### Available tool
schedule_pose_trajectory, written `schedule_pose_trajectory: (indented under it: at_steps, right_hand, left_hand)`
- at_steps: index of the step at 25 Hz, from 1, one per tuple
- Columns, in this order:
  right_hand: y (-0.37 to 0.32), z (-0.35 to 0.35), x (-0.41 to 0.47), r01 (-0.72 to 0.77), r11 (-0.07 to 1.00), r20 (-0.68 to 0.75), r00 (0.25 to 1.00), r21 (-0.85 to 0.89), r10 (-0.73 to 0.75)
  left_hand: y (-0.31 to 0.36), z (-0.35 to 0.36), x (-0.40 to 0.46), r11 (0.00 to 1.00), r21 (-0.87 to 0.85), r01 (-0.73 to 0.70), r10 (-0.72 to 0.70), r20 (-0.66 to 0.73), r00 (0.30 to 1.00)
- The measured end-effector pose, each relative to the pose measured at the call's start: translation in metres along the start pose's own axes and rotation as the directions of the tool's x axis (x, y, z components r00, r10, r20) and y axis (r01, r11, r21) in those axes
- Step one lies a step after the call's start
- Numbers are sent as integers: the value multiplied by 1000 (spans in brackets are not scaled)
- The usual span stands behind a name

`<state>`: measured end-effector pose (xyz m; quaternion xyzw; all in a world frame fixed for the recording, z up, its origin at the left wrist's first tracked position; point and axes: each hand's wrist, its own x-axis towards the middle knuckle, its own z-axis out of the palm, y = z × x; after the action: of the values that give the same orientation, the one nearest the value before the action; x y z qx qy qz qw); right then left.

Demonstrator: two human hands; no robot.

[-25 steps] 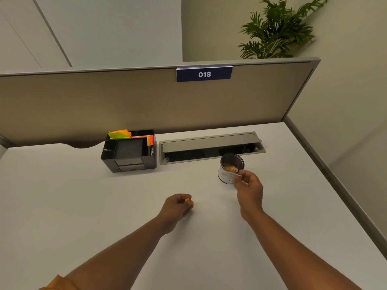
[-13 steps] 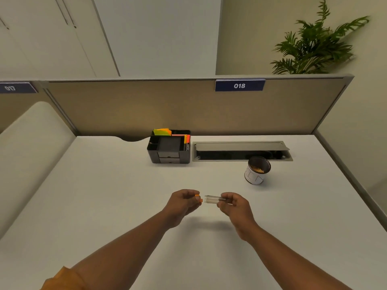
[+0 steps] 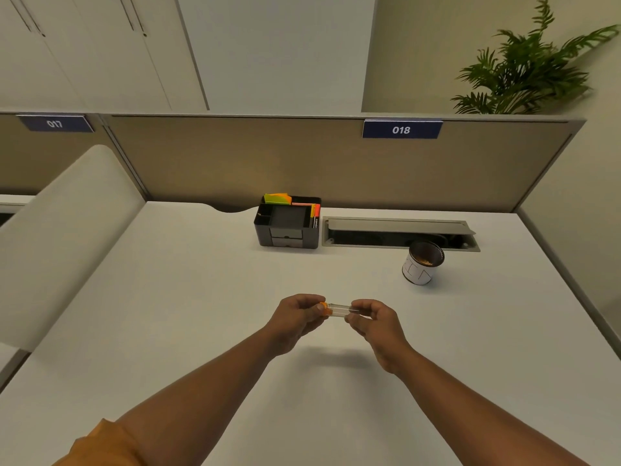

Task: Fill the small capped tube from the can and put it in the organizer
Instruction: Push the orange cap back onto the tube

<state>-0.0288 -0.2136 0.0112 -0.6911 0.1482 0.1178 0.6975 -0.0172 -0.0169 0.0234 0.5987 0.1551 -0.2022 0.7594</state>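
A small clear tube (image 3: 340,310) lies level between my hands, a little above the white desk (image 3: 201,314). My right hand (image 3: 374,319) pinches its right end. My left hand (image 3: 297,316) grips the orange cap (image 3: 325,307) at its left end, and the cap sits on the tube's mouth. What is inside the tube is too small to tell. The open can (image 3: 421,263), white-labelled with brownish stuff inside, stands to the back right of my hands. The black organizer (image 3: 288,225) sits by the partition, straight behind my hands.
Sticky notes (image 3: 277,198) and a marker (image 3: 316,215) fill part of the organizer. A metal cable hatch (image 3: 400,232) with its flap raised lies right behind the can. A beige partition (image 3: 235,163) closes the back; a padded divider (image 3: 64,237) rises at the left.
My right hand brought the tube from the can to the middle of the desk. My left hand rose with the orange cap and met the tube's open end. The view swung left.
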Motion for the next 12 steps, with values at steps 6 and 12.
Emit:
schedule_pose_trajectory:
  at_steps: [6,12]
  right_hand:
    - [-6,-6,-7,25,999,15,1000,-29,-24]
    - [-6,-12,-8,22,999,40,999,-27,-21]
  left_hand:
    - [1,1,-5,1000,14,14,-14,14,1000]
    - [4,5,-6,1000,-24,11,-10,21,1000]
